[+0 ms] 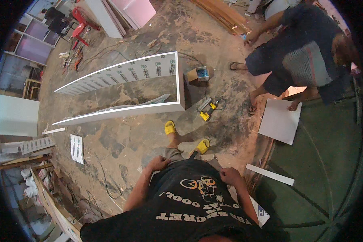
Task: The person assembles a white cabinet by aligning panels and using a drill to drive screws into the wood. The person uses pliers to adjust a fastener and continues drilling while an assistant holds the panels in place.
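Note:
My left hand (pixel 159 162) is at my left hip, its fingers curled in against the grey shorts (pixel 174 154). On the other side, my right hand (pixel 230 176) is closed at the edge of my black T-shirt (pixel 189 189); what its fingers hold is hidden. Beyond my yellow slippers (pixel 170 127), a long white open panel frame (pixel 180 88) lies on the floor, its inner face covered with printed film. A yellow-and-black nail gun (pixel 207 112) rests near the frame's right end, apart from both hands.
At right, another person (pixel 294 56) bends over a white board (pixel 280 121) on a dark green table (pixel 322 161), beside a narrow white strip (pixel 270 174). An opened small carton (pixel 198 74) stands by the frame. Cables, a red chair (pixel 81 25) and leaning panels (pixel 105 18) lie farther back.

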{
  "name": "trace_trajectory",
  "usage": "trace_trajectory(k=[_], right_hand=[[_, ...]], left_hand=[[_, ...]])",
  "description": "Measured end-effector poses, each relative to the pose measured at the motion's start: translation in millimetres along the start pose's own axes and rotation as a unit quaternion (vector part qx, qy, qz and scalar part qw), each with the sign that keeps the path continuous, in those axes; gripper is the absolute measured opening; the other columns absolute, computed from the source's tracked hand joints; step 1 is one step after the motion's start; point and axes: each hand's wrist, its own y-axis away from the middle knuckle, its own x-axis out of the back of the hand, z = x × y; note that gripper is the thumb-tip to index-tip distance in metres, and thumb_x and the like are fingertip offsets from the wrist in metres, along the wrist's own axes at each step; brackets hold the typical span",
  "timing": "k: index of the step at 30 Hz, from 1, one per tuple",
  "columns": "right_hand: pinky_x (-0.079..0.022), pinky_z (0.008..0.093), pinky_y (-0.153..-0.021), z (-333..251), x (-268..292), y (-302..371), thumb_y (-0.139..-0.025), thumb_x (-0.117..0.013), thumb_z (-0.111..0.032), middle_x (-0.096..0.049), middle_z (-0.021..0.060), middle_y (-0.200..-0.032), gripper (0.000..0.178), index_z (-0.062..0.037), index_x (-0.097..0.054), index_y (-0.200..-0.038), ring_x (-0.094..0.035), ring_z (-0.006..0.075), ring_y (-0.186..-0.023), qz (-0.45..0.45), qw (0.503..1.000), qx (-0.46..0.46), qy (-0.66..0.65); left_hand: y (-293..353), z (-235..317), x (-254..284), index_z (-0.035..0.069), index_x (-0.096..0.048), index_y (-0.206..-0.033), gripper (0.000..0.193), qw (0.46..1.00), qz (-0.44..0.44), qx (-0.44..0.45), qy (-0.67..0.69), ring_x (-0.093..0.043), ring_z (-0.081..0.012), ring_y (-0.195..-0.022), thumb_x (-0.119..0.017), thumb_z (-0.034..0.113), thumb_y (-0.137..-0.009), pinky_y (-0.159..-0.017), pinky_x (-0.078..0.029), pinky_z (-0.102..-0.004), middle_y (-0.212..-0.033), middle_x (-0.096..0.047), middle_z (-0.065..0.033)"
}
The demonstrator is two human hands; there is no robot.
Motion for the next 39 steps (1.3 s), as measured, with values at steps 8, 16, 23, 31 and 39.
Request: trace_trajectory(k=[8,16,23,31,39], right_hand=[[-0.048,0.048,-0.066,14.0,-43.2,-7.0,-0.083,-0.059,-0.028,-0.066,0.0187,-0.081,0.022,-0.0076,-0.066,-0.085,-0.063,0.0398,-0.078,-0.046,0.996,0.028,-0.066],[-0.052,0.0425,-0.071,29.3,-71.0,-83.3,-0.086,-0.064,-0.039,-0.069,0.0132,-0.086,0.029,-0.01,-0.069,-0.086,-0.067,0.0324,-0.08,-0.443,0.851,-0.124,-0.254],[-0.052,0.0435,-0.072,125.6,-79.1,-288.1,-0.083,-0.062,-0.026,-0.068,0.0172,-0.089,0.025,-0.0064,-0.067,-0.097,-0.066,0.0332,-0.086,0.002,0.999,-0.054,0.005],[-0.05,0.0444,-0.076,92.3,-139.4,-433.0,-0.088,-0.061,-0.036,-0.067,0.0181,-0.095,0.03,-0.0095,-0.066,-0.102,-0.065,0.0348,-0.091,0.089,0.97,-0.052,-0.221],[-0.049,0.044,-0.089,119.5,-87.8,-540.2,-0.089,-0.059,-0.036,-0.067,0.014,-0.108,0.034,-0.0109,-0.064,-0.112,-0.062,0.0327,-0.105,0.063,0.982,0.18,-0.007]], left_hand=[[24.2,5.9,30.6,0.002,-0.071,-0.08,0.054,0.99,-0.05,0.028,-0.126,-0.068,-0.0302,-0.069,-0.054,0.052,-0.092,-0.068,-0.051,-0.0437,-0.07,-0.068,-0.0152],[-59.3,15.0,79.1,0.004,-0.067,-0.105,0.039,0.981,0.057,-0.05,-0.178,-0.065,-0.0363,-0.093,-0.069,0.037,-0.084,-0.084,-0.051,-0.045,-0.098,-0.069,-0.0184],[-286.4,66.9,146.7,0.011,-0.041,-0.139,0.077,0.885,0.276,-0.253,-0.278,-0.057,-0.0394,-0.11,-0.078,0.036,-0.076,-0.091,-0.047,-0.0481,-0.125,-0.057,-0.02],[-346.5,24.0,109.9,0.018,-0.048,-0.138,0.075,0.819,0.399,-0.287,-0.296,-0.068,-0.0219,-0.074,-0.079,0.04,-0.074,-0.068,-0.053,-0.0355,-0.077,-0.069,-0.0023],[-361.1,23.6,107.9,0.015,-0.05,-0.138,0.07,0.687,0.501,-0.362,-0.381,-0.066,-0.0216,-0.072,-0.073,0.046,-0.08,-0.068,-0.05,-0.0342,-0.076,-0.067,-0.0032]])
